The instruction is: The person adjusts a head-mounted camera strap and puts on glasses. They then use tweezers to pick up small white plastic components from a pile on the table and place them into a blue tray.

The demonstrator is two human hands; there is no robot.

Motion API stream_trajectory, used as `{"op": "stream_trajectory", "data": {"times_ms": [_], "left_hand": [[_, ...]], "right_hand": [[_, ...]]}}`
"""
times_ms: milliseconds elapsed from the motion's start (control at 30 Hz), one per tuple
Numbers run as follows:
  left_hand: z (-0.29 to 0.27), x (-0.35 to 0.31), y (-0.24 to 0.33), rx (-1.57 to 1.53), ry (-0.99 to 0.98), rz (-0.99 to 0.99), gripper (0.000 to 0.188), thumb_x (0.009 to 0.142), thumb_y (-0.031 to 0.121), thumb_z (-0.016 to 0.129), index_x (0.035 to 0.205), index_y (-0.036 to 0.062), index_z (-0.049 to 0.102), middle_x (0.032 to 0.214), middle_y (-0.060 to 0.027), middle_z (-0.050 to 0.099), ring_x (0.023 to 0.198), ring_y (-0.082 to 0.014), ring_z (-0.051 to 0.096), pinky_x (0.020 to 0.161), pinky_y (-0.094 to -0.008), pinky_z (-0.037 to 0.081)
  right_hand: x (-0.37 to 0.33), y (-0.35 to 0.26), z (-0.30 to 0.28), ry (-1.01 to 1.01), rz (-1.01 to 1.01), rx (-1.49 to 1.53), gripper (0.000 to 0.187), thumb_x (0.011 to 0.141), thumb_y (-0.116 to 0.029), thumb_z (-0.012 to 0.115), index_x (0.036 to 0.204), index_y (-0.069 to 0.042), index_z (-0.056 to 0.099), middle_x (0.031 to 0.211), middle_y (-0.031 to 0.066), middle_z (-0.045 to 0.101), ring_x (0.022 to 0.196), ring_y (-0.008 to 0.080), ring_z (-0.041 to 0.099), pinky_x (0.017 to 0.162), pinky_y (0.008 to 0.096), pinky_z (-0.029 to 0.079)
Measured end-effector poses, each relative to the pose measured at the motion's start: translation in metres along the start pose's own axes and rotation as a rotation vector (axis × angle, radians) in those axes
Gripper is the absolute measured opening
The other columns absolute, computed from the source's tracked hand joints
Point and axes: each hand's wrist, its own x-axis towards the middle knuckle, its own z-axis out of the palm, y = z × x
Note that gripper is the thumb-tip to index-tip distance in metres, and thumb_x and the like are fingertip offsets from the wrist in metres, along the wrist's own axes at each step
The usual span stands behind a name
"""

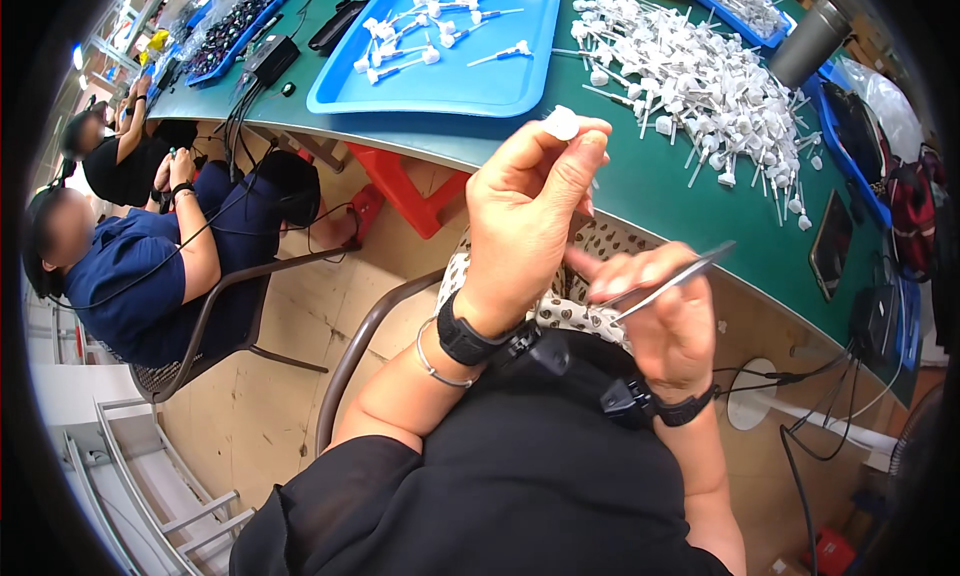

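Note:
My left hand [520, 211] is raised in front of the table edge, its thumb and fingers pinched on a small white plastic part [561, 124] with a rounded head. Most of that part's stem is hidden by the fingers. Lower and to the right, my right hand [672, 326] holds metal tweezers [688, 274], whose tips point toward the left palm. Beyond my left hand, a blue tray [420, 106] contains several similar white parts with thin stems. A large heap of such white parts [690, 86] lies on the green tabletop [630, 191], to the tray's right.
A phone [832, 244] lies near the table's right edge, below a grey metal cylinder [812, 42]. Blue bins stand at the far right. Black cables and a black box [272, 60] are left of the tray. A red stool [410, 191] is under the table; two seated people are at left.

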Motion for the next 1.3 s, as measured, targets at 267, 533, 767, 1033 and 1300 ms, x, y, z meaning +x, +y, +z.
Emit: {"op": "stream_trajectory", "data": {"times_ms": [267,533,767,1033,1300], "left_hand": [[-0.009,-0.033,-0.003,-0.140,-0.115,-0.260,0.019,0.096,0.011,0.064,0.112,0.0006,0.069,0.097,-0.0026,0.068,0.082,-0.0055,0.059,0.065,-0.0210,0.049],[-0.020,-0.035,-0.001,0.528,-0.363,0.167,0.020,0.095,0.010,0.063,0.111,-0.0027,0.069,0.088,-0.0066,0.063,0.075,-0.0126,0.057,0.067,-0.0242,0.047],[-0.019,-0.042,-0.009,0.553,-0.419,0.067,0.018,0.090,0.004,0.068,0.108,0.0025,0.071,0.087,-0.0082,0.065,0.077,-0.0181,0.062,0.068,-0.0290,0.050],[-0.019,-0.040,-0.021,0.668,-0.439,0.276,0.024,0.085,0.001,0.069,0.108,0.0035,0.069,0.081,-0.0089,0.060,0.075,-0.0255,0.060,0.066,-0.0347,0.050],[-0.014,-0.032,-0.016,0.720,-0.463,0.295,0.028,0.084,-0.003,0.068,0.111,0.0015,0.069,0.086,-0.0098,0.064,0.074,-0.0230,0.060,0.063,-0.0320,0.049]], "right_hand": [[-0.007,-0.039,0.009,0.226,-0.309,-0.345,0.033,0.096,-0.021,0.065,0.115,0.003,0.056,0.107,0.0208,0.063,0.095,0.0288,0.066,0.092,0.0448,0.054],[-0.015,-0.021,0.015,0.314,-0.302,-0.480,0.024,0.096,-0.007,0.063,0.114,0.006,0.055,0.108,0.0193,0.066,0.098,0.0260,0.068,0.089,0.0387,0.057],[-0.019,-0.016,0.011,0.319,-0.314,-0.634,0.019,0.095,-0.001,0.061,0.113,0.005,0.057,0.111,0.0167,0.065,0.099,0.0215,0.067,0.090,0.0322,0.054],[-0.019,-0.014,0.008,0.304,-0.355,-0.900,0.017,0.093,0.000,0.064,0.109,0.005,0.061,0.109,0.0155,0.066,0.098,0.0207,0.065,0.087,0.0307,0.054],[-0.015,-0.019,0.003,0.241,-0.410,-1.060,0.014,0.096,0.001,0.058,0.110,0.004,0.057,0.109,0.0181,0.064,0.097,0.0213,0.066,0.089,0.0331,0.055]]}}
